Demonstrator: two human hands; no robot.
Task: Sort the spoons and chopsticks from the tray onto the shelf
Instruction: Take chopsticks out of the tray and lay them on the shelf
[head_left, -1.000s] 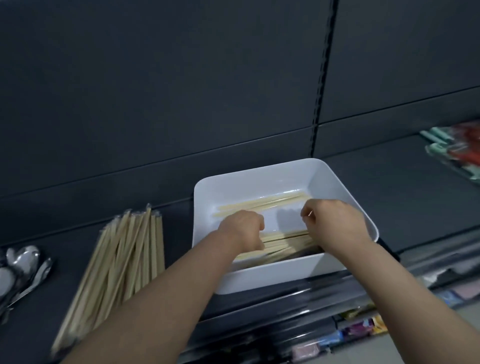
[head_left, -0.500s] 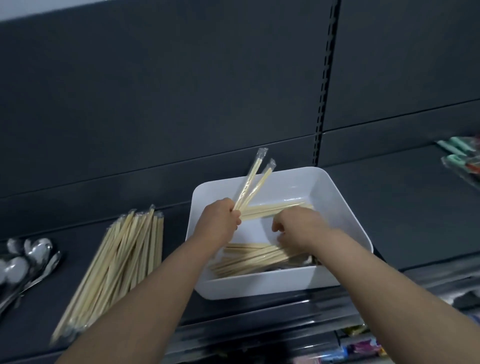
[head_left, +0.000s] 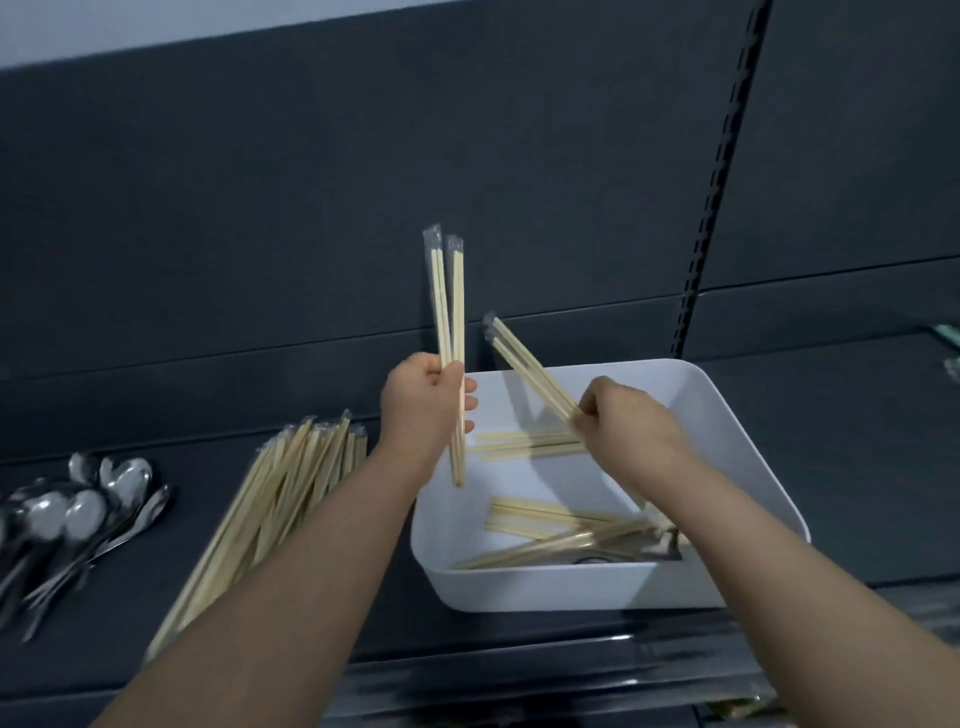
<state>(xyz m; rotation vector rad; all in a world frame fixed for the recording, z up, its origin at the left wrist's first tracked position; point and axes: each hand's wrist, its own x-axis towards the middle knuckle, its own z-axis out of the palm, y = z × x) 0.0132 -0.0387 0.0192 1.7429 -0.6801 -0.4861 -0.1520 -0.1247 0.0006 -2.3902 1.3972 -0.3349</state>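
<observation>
Chopsticks (head_left: 449, 306) in clear wrappers stand nearly upright in the left grip (head_left: 423, 400), just above the left rim of the white tray (head_left: 753, 447). The fingers curl round their middle and hide that stretch, and the lower ends poke out below the fist, blurred. Their long axis runs top to bottom of the frame, with the sealed tips pointing up. Two wrapper tips show; the exact count is hard to tell.

The right grip (head_left: 623, 415) pinches a second bundle (head_left: 524, 364) over the middle of the tray. It slants, tips pointing to the upper left, and its held ends vanish inside the fingers.

Inside the tray, a far group (head_left: 524, 441) lies left to right, its left ends hidden behind the left fist. A near heap (head_left: 545, 519) also lies roughly left to right, some sticks slanted, with the right ends under the right forearm. A dull metal object (head_left: 592, 558) beneath the heap is too covered to identify.

The tray rests on the dark shelf (head_left: 831, 467) at centre right. To its left, a sorted pile (head_left: 291, 483) of chopsticks runs from lower left to upper right, its near ends behind the left forearm. Further left lie spoons (head_left: 88, 509), blurred and cut by the frame edge. Teal items (head_left: 948, 332) are cut off at the right edge.
</observation>
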